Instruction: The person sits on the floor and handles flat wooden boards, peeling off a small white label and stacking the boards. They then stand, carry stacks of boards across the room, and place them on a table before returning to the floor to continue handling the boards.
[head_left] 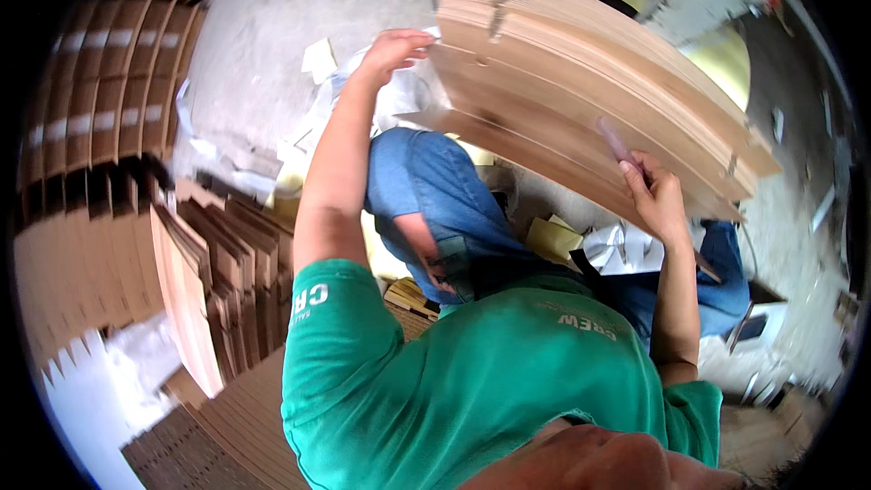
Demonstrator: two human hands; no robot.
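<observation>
A stack of pale wooden boards [581, 95] stands in front of my legs, slanting from upper left to lower right, with dark bands near both ends. My left hand [399, 53] is at its left end, fingers reaching toward the corner and holding nothing that shows. Whether the fingertips touch the wood, I cannot tell. My right hand [658, 200] is closed around a slim purplish-grey bar [614, 141], its tip pointing up and left over the face of the boards. The bar's exact kind does not show.
Upright wooden boards [222, 281] lean in a row at my left, beside tall stacks of brown slatted pieces [109, 82]. Crumpled plastic [408, 95] and yellow paper scraps [553, 238] lie on the grey concrete floor [263, 9] around my knees.
</observation>
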